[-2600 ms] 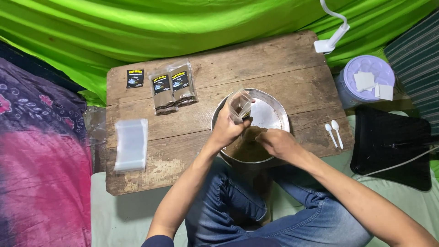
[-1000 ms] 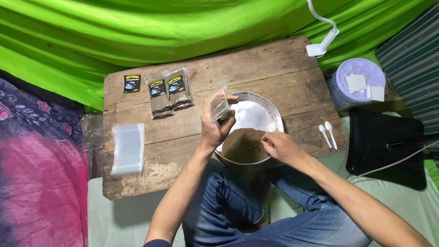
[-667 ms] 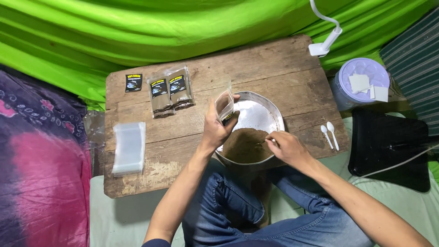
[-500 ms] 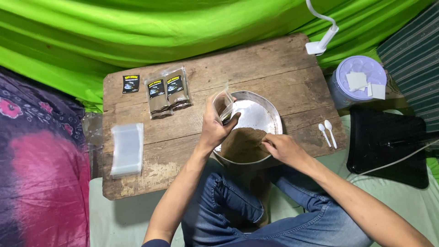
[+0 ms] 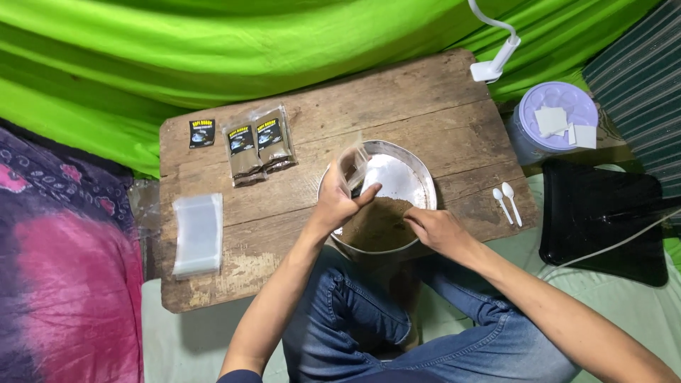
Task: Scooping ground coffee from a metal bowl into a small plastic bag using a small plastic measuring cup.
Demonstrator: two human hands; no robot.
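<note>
A round metal pan sits on the low wooden table, with brown powder heaped in its near half. My left hand holds a small clear plastic pouch upright over the pan's left side. My right hand rests at the pan's near right rim, fingers pinched together at the powder; whether it grips a spoon I cannot tell.
Two filled pouches and a small black label lie at the table's back left. A stack of empty clear bags lies at the left. Two white spoons, a lilac lidded tub, a black tray and a clip lamp are at the right.
My left hand tilted the pouch from a slant over the pan's left rim to upright. My right hand slid left into the powder at the pan's near rim.
</note>
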